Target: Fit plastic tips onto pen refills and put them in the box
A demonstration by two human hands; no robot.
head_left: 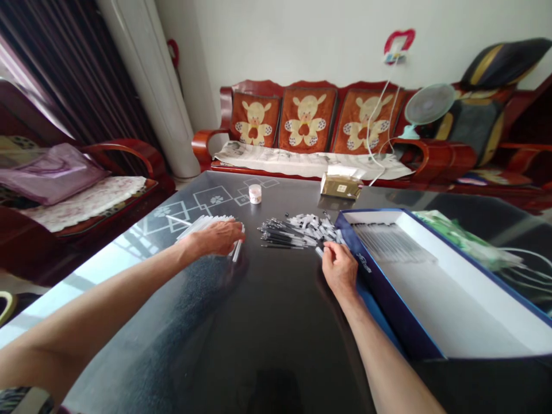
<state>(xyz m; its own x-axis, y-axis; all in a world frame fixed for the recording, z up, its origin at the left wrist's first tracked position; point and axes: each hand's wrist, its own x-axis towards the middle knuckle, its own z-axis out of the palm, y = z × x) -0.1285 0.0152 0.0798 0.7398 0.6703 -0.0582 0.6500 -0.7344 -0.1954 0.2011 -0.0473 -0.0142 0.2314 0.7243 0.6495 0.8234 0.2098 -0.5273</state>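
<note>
My left hand (219, 237) reaches over a pile of clear pen barrels (196, 225), its fingers curled down at the pile's right end. A barrel (237, 251) sticks out under the fingertips and appears pinched there. Beside the blue box, my right hand (340, 265) is closed, thumb against forefinger, on a small clear pen cap (319, 252) that is partly hidden. Just past it lies a heap of clear and black pen caps (317, 227). Black pen refills (282, 234) with metal tips lie side by side to the left of the caps.
A blue box (425, 357) with white inside stands at the right, a row of clear pens (394, 242) in its far end. Farther back are a small round tub (255, 194) and a tissue pack (340, 187). A green-white plastic bag (466, 238) lies beyond the box.
</note>
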